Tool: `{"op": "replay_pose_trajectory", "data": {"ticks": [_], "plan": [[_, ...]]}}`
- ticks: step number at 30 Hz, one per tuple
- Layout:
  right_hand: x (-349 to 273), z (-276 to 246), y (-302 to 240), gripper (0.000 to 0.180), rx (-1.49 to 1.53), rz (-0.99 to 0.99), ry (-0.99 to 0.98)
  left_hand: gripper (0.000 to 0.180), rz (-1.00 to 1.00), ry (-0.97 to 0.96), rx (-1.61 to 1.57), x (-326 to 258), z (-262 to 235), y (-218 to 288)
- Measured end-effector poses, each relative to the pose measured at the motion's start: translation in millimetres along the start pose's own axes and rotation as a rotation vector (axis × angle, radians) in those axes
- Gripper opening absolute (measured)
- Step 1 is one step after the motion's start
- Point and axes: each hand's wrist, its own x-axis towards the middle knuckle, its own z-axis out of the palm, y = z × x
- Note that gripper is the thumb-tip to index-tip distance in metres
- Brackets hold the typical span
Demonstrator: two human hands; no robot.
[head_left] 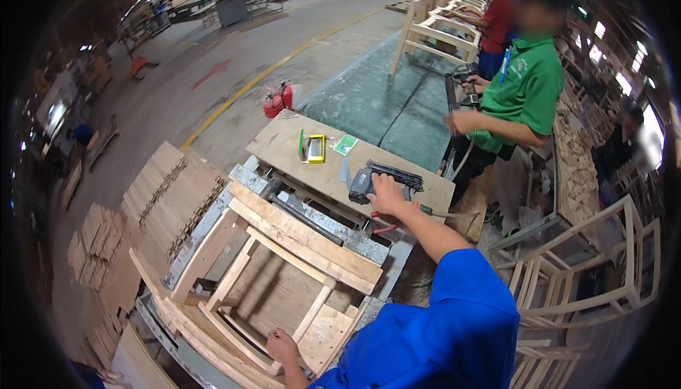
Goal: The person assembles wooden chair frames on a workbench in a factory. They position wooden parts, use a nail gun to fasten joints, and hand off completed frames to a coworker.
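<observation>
My right arm reaches out to a black and grey nail gun lying on its side on a wooden board. My right hand is closed round the nail gun's body. Before me a pale wooden chair frame rests in a metal clamping bench, a thick wooden rail along its far side. My left hand is closed above the near part of the frame. What its fingers hold, if anything, is too small to make out.
An open yellow box and a green-and-white card lie on the board. Red fire extinguishers stand beyond it. Stacked wooden parts are at left, chair frames at right. A co-worker in green holds another nail gun.
</observation>
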Motion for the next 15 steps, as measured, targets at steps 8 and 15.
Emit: {"op": "replay_pose_trajectory", "data": {"ticks": [8, 15], "plan": [[22, 8, 21, 0.078, 0.094, 0.037, -0.326, 0.028, -0.024, 0.027, -0.060, -2, -2, -15], [60, -45, -27, 0.057, 0.405, 0.181, -0.383, 0.020, 0.019, 0.166, -0.319, 8, -2, -31]]}}
